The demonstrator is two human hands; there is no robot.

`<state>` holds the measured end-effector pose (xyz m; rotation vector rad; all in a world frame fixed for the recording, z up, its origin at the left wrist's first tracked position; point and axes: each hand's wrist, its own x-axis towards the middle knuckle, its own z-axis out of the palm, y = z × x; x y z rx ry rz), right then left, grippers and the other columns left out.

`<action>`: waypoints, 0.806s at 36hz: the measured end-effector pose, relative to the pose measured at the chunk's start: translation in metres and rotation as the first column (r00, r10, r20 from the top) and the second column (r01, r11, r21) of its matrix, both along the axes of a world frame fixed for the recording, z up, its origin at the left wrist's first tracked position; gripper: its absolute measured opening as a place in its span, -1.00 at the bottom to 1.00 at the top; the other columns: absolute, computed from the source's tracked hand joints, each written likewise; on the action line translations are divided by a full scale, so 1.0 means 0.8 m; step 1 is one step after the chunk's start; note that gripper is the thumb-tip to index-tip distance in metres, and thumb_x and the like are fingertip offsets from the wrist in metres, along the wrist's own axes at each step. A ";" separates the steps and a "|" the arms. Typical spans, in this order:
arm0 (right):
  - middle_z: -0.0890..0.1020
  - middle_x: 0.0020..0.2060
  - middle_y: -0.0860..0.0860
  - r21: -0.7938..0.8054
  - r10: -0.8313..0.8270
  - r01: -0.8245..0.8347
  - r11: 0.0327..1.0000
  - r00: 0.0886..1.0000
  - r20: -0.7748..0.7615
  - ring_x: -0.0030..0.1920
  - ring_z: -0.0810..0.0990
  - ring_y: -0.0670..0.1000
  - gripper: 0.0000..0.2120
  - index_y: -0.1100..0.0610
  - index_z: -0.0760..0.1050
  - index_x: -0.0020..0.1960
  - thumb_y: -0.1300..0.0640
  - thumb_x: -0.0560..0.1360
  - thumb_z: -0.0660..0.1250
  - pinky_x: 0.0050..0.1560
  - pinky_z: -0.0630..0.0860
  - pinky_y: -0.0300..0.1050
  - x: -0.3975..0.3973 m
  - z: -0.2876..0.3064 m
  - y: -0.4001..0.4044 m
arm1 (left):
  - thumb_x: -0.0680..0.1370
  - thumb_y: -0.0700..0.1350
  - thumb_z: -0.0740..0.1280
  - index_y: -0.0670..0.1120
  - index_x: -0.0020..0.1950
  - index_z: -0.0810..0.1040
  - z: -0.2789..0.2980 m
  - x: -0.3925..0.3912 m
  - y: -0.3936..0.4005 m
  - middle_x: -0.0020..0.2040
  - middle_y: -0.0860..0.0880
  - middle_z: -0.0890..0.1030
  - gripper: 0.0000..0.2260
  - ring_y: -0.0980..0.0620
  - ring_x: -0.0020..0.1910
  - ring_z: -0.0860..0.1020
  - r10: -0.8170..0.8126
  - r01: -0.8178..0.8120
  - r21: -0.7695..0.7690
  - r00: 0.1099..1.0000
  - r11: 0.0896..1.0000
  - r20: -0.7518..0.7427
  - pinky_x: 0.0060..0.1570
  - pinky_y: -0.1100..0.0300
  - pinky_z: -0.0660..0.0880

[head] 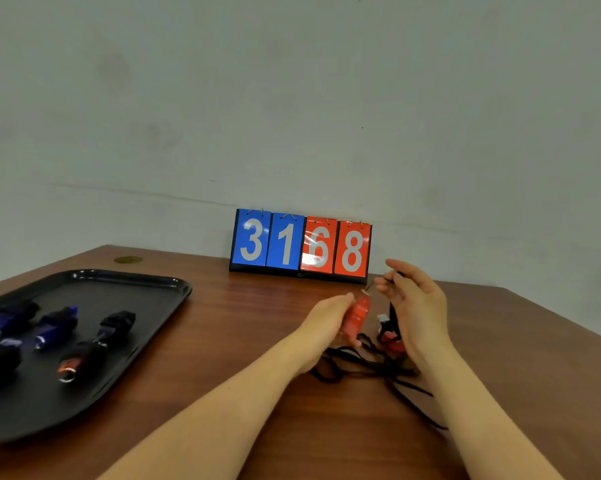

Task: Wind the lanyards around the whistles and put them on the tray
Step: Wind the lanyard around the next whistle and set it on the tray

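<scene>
Your left hand (327,323) gripped red whistle (356,317) at table's (257,323) 3 o'clock side. Right hand (413,306) pinched black lanyard (368,362) near its ring; looked like winding just starting. Next you needed taut wraps, then drop onto tray (146,306) at 9 o'clock.

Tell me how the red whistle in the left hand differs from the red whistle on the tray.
The red whistle in the left hand is bare, its black lanyard trailing loose over the table; the red whistle on the tray is already wound in black cord. One is held up, the other lies flat. Both are red.
</scene>
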<state>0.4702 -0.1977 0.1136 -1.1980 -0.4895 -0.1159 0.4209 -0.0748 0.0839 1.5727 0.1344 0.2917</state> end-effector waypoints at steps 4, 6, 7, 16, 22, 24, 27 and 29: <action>0.66 -0.15 0.04 -0.036 0.007 -0.007 0.999 1.000 0.000 -0.11 0.66 -0.01 -0.76 0.10 0.61 0.07 0.31 0.59 0.20 0.07 0.56 -0.11 -0.005 -0.002 -0.003 | 0.67 0.04 0.07 0.01 0.02 0.55 0.000 0.001 0.005 -0.17 -0.03 0.57 -0.72 0.03 -0.21 0.58 0.020 -0.020 0.141 1.000 0.990 0.006 -0.01 0.10 0.58; 0.66 -0.15 0.03 -0.056 0.002 -0.001 0.998 1.000 0.002 -0.11 0.67 -0.02 -0.76 0.11 0.61 0.10 0.31 0.58 0.21 0.07 0.56 -0.13 -0.007 -0.003 -0.003 | 0.67 0.02 0.08 0.03 0.05 0.59 -0.004 0.000 0.006 -0.30 0.01 0.50 -0.71 0.09 -0.34 0.52 -0.034 0.035 0.134 0.999 0.990 -0.009 -0.15 0.15 0.57; 0.66 -0.13 0.03 -0.064 -0.002 0.002 0.998 1.000 -0.001 -0.10 0.67 -0.02 -0.76 0.12 0.60 0.12 0.30 0.58 0.22 0.06 0.57 -0.13 -0.008 -0.003 -0.003 | 0.67 0.02 0.09 0.04 0.04 0.61 -0.006 0.000 0.007 -0.34 0.02 0.48 -0.71 0.10 -0.38 0.49 -0.065 0.067 0.106 0.998 0.992 -0.018 -0.18 0.17 0.56; 0.65 -0.17 0.06 -0.052 0.006 -0.008 0.999 1.000 -0.031 -0.13 0.65 0.02 -0.75 0.14 0.62 0.07 0.34 0.58 0.21 0.12 0.56 -0.03 -0.007 -0.002 -0.003 | 0.67 0.02 0.06 -0.02 0.18 0.49 -0.001 0.000 -0.010 0.10 -0.06 0.50 -0.74 0.04 0.03 0.53 0.002 0.003 0.191 1.000 0.982 -0.027 0.15 0.11 0.54; 0.64 -0.15 0.08 -0.059 0.002 -0.003 0.998 1.000 -0.010 -0.10 0.64 0.04 -0.75 0.13 0.62 0.06 0.34 0.58 0.20 0.20 0.54 0.03 -0.005 -0.005 -0.001 | 0.68 0.09 0.03 -0.07 0.07 0.55 0.000 -0.003 -0.013 -0.03 -0.07 0.62 -0.64 0.02 -0.07 0.60 -0.046 0.048 0.034 0.997 0.998 -0.065 0.23 0.06 0.50; 0.64 -0.17 0.07 -0.038 -0.005 0.005 0.999 1.000 -0.013 -0.12 0.65 0.01 -0.76 0.14 0.61 0.07 0.34 0.58 0.20 0.19 0.54 0.00 -0.003 -0.006 -0.002 | 0.66 0.15 0.03 -0.09 0.02 0.50 0.000 -0.003 -0.014 -0.22 -0.05 0.59 -0.61 0.02 -0.22 0.57 -0.003 0.008 0.049 0.995 0.999 -0.103 0.25 0.03 0.49; 0.64 -0.15 0.08 -0.030 -0.024 0.023 0.999 1.000 -0.018 -0.13 0.65 -0.01 -0.77 0.16 0.59 0.11 0.33 0.58 0.21 0.16 0.56 -0.04 0.001 -0.007 -0.004 | 0.65 0.16 0.06 -0.10 0.19 0.39 0.005 -0.004 -0.013 -0.33 -0.04 0.50 -0.65 0.03 -0.33 0.51 0.034 -0.038 -0.040 0.994 0.998 -0.102 0.17 0.05 0.53; 0.64 -0.13 0.08 -0.048 -0.041 0.040 0.998 0.999 -0.014 -0.11 0.65 -0.01 -0.77 0.18 0.58 0.14 0.32 0.59 0.21 0.13 0.57 -0.07 0.003 -0.009 -0.004 | 0.65 0.13 0.11 -0.15 0.24 0.37 0.011 -0.009 -0.011 -0.30 -0.09 0.52 -0.63 0.03 -0.36 0.52 0.010 -0.023 -0.166 0.997 0.986 -0.079 0.07 0.04 0.57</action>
